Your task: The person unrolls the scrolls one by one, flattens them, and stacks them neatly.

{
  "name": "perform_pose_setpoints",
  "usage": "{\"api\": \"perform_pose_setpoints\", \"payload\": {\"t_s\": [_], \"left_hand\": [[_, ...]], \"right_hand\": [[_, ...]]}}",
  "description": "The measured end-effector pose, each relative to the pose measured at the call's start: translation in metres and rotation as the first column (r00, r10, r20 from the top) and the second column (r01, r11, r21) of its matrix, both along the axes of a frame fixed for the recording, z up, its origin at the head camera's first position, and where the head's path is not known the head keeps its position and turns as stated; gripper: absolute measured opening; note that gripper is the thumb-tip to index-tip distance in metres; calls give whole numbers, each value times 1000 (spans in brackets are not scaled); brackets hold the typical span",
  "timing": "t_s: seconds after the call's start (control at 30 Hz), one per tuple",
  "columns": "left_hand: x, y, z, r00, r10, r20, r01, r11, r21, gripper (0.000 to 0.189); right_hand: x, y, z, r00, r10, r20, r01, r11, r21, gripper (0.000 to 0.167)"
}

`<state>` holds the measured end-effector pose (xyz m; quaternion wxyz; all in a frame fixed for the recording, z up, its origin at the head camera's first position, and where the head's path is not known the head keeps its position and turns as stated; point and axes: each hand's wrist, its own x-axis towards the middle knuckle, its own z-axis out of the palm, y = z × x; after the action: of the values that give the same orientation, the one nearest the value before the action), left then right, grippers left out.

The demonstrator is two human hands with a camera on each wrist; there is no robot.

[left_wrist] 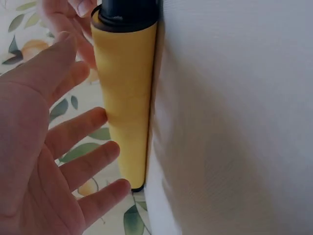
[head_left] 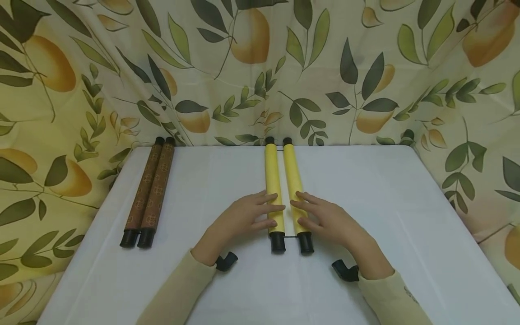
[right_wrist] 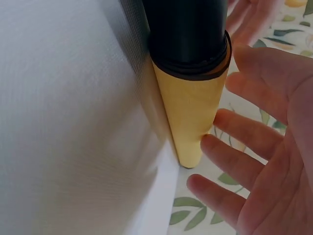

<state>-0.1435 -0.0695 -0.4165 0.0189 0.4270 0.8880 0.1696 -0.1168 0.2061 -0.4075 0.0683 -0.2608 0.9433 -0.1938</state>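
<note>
Two yellow rolls with black end knobs lie side by side on the white table, like a scroll slightly opened; thin dark lines join them at both ends. My left hand has its fingers spread over the left roll. Over the right roll, my right hand is spread the same way. In the left wrist view, the fingertips are at the side of a yellow roll. The right wrist view has straight fingers beside a yellow roll; firm contact is hard to tell.
A pair of brown patterned rolls with black ends lies together at the table's left. The white table meets a fruit-and-leaf print cloth behind it. Black curved pieces show at both wrists.
</note>
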Motion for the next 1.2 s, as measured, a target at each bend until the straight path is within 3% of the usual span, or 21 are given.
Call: {"api": "perform_pose_setpoints", "payload": {"t_s": [0.3,0.67,0.8,1.07,1.2], "left_hand": [[9,4,-6,995,99,2,-99,993,-62,50],[9,7,-15,995,86,-44,-86,996,-7,45],[8,8,-14,994,109,-24,-108,994,7,44],[8,4,-8,989,150,18,-149,987,-51,42],[7,1,-8,991,135,-2,-135,991,-13,39]], "right_hand": [[3,-3,0,1000,-10,16,9,998,59,49],[3,0,3,1000,-20,-13,21,996,88,35],[1,0,5,999,-14,-30,16,996,85,34],[0,2,4,999,-47,-15,48,996,78,27],[0,3,4,999,-53,-6,54,997,62,23]]}}
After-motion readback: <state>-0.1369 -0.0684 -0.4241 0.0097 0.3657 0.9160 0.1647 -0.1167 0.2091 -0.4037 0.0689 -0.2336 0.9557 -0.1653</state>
